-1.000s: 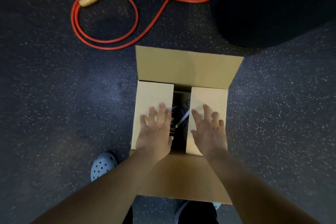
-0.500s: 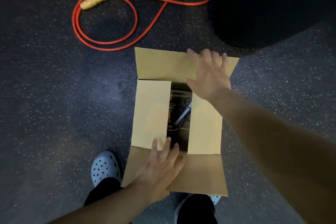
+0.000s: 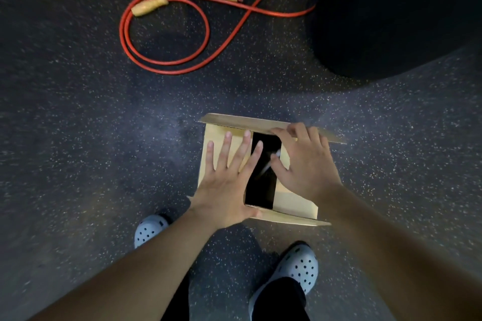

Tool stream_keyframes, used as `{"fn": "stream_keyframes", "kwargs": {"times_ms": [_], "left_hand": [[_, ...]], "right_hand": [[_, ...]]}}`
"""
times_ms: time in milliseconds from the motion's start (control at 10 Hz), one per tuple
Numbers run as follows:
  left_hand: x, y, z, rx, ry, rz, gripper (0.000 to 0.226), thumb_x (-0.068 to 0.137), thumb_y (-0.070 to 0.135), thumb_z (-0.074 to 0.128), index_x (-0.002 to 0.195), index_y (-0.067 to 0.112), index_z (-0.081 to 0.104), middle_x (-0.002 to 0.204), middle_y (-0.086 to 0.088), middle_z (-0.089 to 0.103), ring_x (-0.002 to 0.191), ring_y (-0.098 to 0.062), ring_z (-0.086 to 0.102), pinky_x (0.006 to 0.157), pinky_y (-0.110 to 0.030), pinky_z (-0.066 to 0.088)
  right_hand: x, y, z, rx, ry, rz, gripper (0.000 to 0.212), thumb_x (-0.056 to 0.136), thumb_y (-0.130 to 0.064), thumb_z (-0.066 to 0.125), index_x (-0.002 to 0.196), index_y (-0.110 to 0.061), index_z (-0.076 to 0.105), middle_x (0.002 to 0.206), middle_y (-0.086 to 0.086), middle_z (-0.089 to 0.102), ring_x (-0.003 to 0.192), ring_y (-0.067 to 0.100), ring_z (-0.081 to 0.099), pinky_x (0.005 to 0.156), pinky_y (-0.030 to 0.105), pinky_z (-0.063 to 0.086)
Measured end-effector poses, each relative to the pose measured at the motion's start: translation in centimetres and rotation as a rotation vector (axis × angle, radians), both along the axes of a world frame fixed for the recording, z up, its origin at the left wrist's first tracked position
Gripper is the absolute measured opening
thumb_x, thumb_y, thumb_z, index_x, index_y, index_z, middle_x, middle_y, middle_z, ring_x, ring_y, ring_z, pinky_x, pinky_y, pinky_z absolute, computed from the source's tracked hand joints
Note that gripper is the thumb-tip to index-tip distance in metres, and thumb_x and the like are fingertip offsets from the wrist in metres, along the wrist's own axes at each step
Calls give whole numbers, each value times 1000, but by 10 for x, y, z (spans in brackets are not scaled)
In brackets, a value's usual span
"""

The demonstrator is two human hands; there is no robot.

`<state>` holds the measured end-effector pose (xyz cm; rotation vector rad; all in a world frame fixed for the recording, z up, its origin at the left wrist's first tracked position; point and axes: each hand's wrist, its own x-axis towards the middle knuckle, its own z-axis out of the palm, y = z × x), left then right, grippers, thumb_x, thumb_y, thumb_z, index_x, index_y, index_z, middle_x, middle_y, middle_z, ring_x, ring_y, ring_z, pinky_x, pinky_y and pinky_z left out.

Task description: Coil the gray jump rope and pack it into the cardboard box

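The cardboard box stands on the floor in front of my feet, both side flaps folded inward. A dark gap between them shows a pale handle of the gray jump rope inside; the rest of the rope is hidden. My left hand lies flat with spread fingers on the left flap. My right hand rests on the right flap, fingertips touching the far flap, which stands nearly upright. The near flap is also raised.
A red jump rope with wooden handles lies looped on the speckled dark floor beyond the box. A large black rounded object fills the upper right. My two light blue clogs stand just behind the box.
The far and near flaps, lying open before, now stand up. My left hand moved from the near flap onto the left flap. My right hand drew the far flap toward me.
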<state>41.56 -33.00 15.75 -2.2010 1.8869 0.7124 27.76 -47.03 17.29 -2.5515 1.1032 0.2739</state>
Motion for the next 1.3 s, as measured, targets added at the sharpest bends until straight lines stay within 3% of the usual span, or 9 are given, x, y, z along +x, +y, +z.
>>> {"fn": "stream_keyframes", "kwargs": {"times_ms": [100, 200, 300, 400, 600, 700, 800, 1000, 1300], "left_hand": [[-3, -9, -2, -14, -9, 57, 132, 70, 72, 64, 154, 25, -26, 162, -7, -31, 146, -40, -30, 115, -66, -6], [0, -23, -4, -107, -31, 136, 102, 82, 55, 65, 158, 28, 2, 164, -7, 10, 152, -39, -5, 118, -63, 0], [6, -33, -9, -91, 29, 48, 72, 87, 47, 64, 150, 34, 32, 153, -1, 31, 147, -33, 20, 119, -57, 13], [8, -41, -18, -75, 84, -25, 48, 89, 41, 61, 136, 31, 51, 136, 1, 47, 126, -23, 44, 107, -47, 37], [6, -43, -50, -61, 51, -29, 37, 91, 33, 59, 128, 27, 56, 124, -1, 51, 112, -23, 47, 91, -44, 46], [7, -42, -65, -58, 2, -43, 38, 90, 29, 61, 127, 28, 53, 123, -2, 49, 111, -25, 45, 89, -45, 45], [7, -34, -69, -76, -1, -37, 42, 88, 26, 64, 128, 27, 51, 125, -2, 48, 113, -26, 45, 95, -47, 42], [2, -31, -72, -35, 3, -51, 59, 86, 18, 69, 138, 31, 43, 131, -1, 43, 117, -26, 42, 99, -49, 41], [18, -63, -9, -83, 72, 80, 27, 94, 21, 54, 121, 21, 60, 119, -1, 56, 111, -23, 52, 92, -41, 47]], "right_hand": [[-7, -6, 3, 115, 46, 73, 64, 90, -56, 42, 147, -28, 48, 137, 8, 54, 124, 31, 50, 107, 50, 41], [-24, -3, -1, 301, 289, 277, 71, 92, -69, 39, 156, -39, 31, 159, 7, 35, 142, 32, 37, 116, 52, 33], [-33, 0, -9, 278, 328, 248, 72, 92, -63, 48, 157, -39, 27, 164, 5, 29, 144, 32, 34, 118, 51, 32], [-33, 4, -17, 201, 260, 183, 63, 93, -52, 56, 150, -36, 35, 150, 3, 40, 131, 28, 43, 109, 47, 42], [-22, 20, -54, 150, 223, 216, 56, 98, -40, 58, 148, -39, 34, 140, 5, 44, 121, 28, 47, 100, 44, 49], [-18, 25, -72, 108, 230, 207, 54, 100, -35, 58, 149, -37, 35, 145, 6, 42, 127, 30, 45, 105, 45, 45], [-20, 32, -78, 70, 228, 126, 48, 100, -33, 60, 145, -32, 46, 143, 8, 47, 127, 31, 48, 105, 46, 45], [-24, 39, -82, 63, 279, 101, 55, 100, -35, 60, 152, -28, 43, 149, 13, 45, 131, 35, 49, 102, 48, 52], [-6, 17, -20, 23, -30, -199, 41, 104, -32, 52, 143, -21, 61, 134, 7, 64, 115, 28, 63, 100, 43, 51]]}}
